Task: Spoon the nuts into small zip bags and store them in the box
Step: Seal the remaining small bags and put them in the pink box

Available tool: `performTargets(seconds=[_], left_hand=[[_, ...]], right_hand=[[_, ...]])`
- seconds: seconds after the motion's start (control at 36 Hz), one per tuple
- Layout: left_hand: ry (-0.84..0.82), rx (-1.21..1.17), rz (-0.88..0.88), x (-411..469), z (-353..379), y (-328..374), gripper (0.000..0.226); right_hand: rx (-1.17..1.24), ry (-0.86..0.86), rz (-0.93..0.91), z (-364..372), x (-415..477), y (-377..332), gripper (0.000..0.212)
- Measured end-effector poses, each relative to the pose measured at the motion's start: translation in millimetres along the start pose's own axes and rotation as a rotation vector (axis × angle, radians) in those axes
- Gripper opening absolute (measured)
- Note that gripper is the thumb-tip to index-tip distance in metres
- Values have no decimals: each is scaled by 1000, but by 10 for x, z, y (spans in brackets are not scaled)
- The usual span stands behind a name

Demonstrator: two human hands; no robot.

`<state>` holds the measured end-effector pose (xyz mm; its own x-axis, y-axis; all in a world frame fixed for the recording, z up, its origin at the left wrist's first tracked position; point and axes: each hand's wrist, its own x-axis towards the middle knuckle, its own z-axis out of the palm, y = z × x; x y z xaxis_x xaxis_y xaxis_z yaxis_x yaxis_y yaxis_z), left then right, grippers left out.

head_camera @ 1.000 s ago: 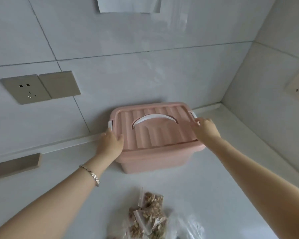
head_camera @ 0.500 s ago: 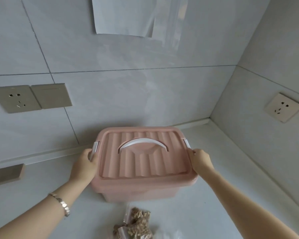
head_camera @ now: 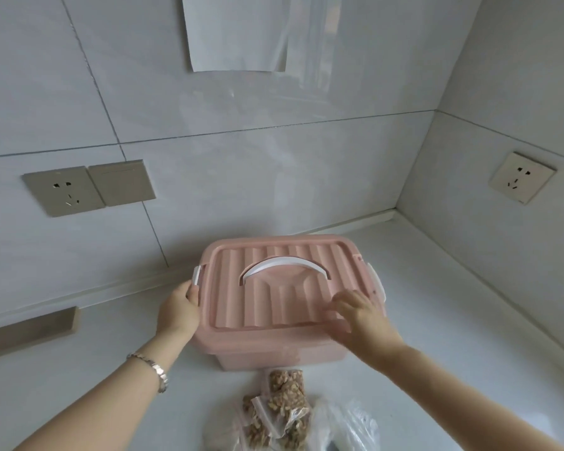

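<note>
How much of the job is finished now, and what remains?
Done: several small clear zip bags of brown nuts lie filled on the white counter. In hand: the left hand grips the pink plastic box at its side; the right hand is over its closed ribbed lid. Left: open it and put the bags inside.

Your left hand (head_camera: 176, 312) is gripping the left edge of the pink box (head_camera: 274, 351), just below its white latch (head_camera: 197, 275). Your right hand (head_camera: 362, 315), a little blurred, is resting with loose fingers on the front right part of the closed lid (head_camera: 261, 307). The box is standing on the counter (head_camera: 437, 320), and filled zip bags (head_camera: 287, 405) of nuts are lying just in front of it.
</note>
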<state>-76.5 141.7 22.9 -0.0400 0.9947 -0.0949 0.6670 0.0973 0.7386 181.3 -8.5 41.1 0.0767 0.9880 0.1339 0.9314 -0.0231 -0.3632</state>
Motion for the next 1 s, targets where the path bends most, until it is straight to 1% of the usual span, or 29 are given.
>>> performTargets(seconds=[0.06,0.11,0.19,0.25,0.28,0.31,0.33,0.39,0.44,0.56,0.64,0.72,0.81,0.86,0.92,1.0], left_hand=[[-20,-39,-86,16,-28,-69,31],[-36,-30,-104,-20,-64,-116,32],[-35,-67,-61,-148,-87,-138,36],[-9,-149,-64,-246,-82,-161,30],[-8,-216,-96,-291,-67,-182,24],[-39,-311,-162,-343,-59,-198,20],[-90,-419,-239,-395,-55,-204,21],[-191,-608,-366,-475,-58,-216,31],[-209,-691,-401,-509,-70,-216,38],[-175,-677,-369,-520,-84,-242,48],[-176,-722,-367,-540,-81,-230,51],[-199,-777,-379,-583,-65,-221,44],[-181,-709,-342,-563,-8,-269,41],[-173,-619,-271,-548,55,-303,47],[-157,-564,-209,-568,124,-314,49],[-129,-538,-141,-623,208,-294,48]], right_hand=[[-92,-121,-44,56,-81,-90,48],[-155,-138,-69,117,-117,-137,54],[-151,-65,-59,156,-88,-165,44],[-153,-84,-46,131,-60,-208,39],[-171,-109,-47,124,-47,-216,39],[-196,-137,-46,112,-30,-229,40],[-220,-161,-49,99,-14,-241,41],[-244,-198,-53,60,24,-263,41],[-265,-230,-67,9,65,-287,40],[-237,-257,-83,-141,148,-339,36],[-186,-226,-80,-324,222,-394,31],[-176,-178,-54,-505,252,-441,27],[-184,-82,-10,-644,169,-407,27],[-165,5,62,-733,57,-324,29],[-115,86,177,-798,-94,-192,28],[-62,183,364,-784,-373,70,17]])
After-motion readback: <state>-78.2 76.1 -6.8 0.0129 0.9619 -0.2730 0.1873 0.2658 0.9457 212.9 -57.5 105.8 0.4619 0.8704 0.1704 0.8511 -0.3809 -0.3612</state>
